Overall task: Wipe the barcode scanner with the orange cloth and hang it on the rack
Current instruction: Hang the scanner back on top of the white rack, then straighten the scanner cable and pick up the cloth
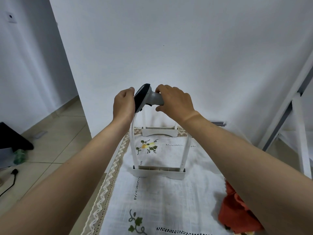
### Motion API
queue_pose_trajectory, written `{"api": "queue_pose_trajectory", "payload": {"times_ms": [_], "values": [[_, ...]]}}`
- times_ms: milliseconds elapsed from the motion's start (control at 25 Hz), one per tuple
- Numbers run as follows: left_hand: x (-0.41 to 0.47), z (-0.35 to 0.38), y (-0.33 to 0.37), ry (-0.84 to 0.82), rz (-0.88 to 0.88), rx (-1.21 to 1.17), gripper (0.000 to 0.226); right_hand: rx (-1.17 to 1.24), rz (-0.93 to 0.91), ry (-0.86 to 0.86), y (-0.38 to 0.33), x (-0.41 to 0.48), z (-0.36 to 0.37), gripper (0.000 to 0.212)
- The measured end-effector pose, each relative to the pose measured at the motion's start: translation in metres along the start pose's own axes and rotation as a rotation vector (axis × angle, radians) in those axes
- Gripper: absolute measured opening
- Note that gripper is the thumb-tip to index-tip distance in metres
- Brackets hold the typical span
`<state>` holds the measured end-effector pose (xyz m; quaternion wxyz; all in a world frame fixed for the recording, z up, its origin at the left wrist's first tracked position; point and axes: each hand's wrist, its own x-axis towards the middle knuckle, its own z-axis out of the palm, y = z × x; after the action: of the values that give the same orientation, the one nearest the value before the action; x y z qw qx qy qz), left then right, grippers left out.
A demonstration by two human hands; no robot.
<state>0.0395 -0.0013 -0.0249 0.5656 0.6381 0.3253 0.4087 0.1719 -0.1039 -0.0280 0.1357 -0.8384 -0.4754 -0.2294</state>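
The barcode scanner (149, 97) is held up in the air at the top of the white rack (186, 150), level with the upper bend of its uprights; whether it touches the rack cannot be told. The right hand (176, 100) grips the grey handle, fingers over the top and thumb beneath. The left hand (123, 103) curls around the dark, rounded head, steadying it. The orange cloth (235, 212) lies crumpled on the tabletop (169, 200) near its right edge, partly hidden by the right forearm and well apart from the scanner.

The scanner looks like a light, rigid plastic shell, smooth and likely a little slippery on the glossy head. The handle is probably the safest place to hold it, since it fills the palm, while the head's window is likely the part to keep from knocks. The rack looks slight and may tip if pushed.
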Motion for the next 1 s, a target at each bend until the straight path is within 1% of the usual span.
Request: {"api": "queue_pose_trajectory", "payload": {"times_ms": [80, 240, 320, 440, 520, 600, 720, 800, 880, 1000], "values": [[-0.001, 0.002, 0.003, -0.001, 0.025, -0.021, 0.018, 0.014, 0.007, -0.023, 0.002, 0.000, -0.002, 0.054], [-0.004, 0.007, 0.007, 0.002, 0.086, 0.001, 0.020, 0.055, 0.013, -0.059, 0.009, -0.004, -0.006, 0.061], [-0.005, 0.012, 0.009, 0.012, 0.131, 0.025, 0.023, 0.098, 0.016, -0.024, 0.012, -0.010, -0.009, 0.060], [-0.012, 0.022, 0.014, 0.044, 0.216, 0.069, 0.034, 0.131, -0.008, 0.095, 0.020, -0.020, -0.016, 0.052], [-0.021, 0.031, 0.019, 0.044, 0.274, 0.085, 0.041, 0.140, -0.014, 0.135, 0.025, -0.025, -0.022, 0.047], [-0.031, 0.044, 0.022, 0.041, 0.333, 0.069, 0.041, 0.141, -0.004, 0.161, 0.033, -0.031, -0.029, 0.041], [-0.047, 0.063, 0.023, 0.048, 0.451, 0.081, 0.033, 0.132, 0.045, 0.210, 0.046, -0.045, -0.042, 0.027], [-0.056, 0.074, 0.022, 0.058, 0.555, 0.107, 0.028, 0.132, 0.121, 0.151, 0.055, -0.055, -0.052, 0.025], [-0.068, 0.084, 0.021, 0.056, 0.656, 0.146, 0.025, 0.133, 0.191, 0.046, 0.065, -0.065, -0.061, 0.030], [-0.082, 0.098, 0.016, 0.008, 0.730, 0.199, 0.024, 0.167, 0.251, -0.123, 0.079, -0.080, -0.068, 0.038]]}}
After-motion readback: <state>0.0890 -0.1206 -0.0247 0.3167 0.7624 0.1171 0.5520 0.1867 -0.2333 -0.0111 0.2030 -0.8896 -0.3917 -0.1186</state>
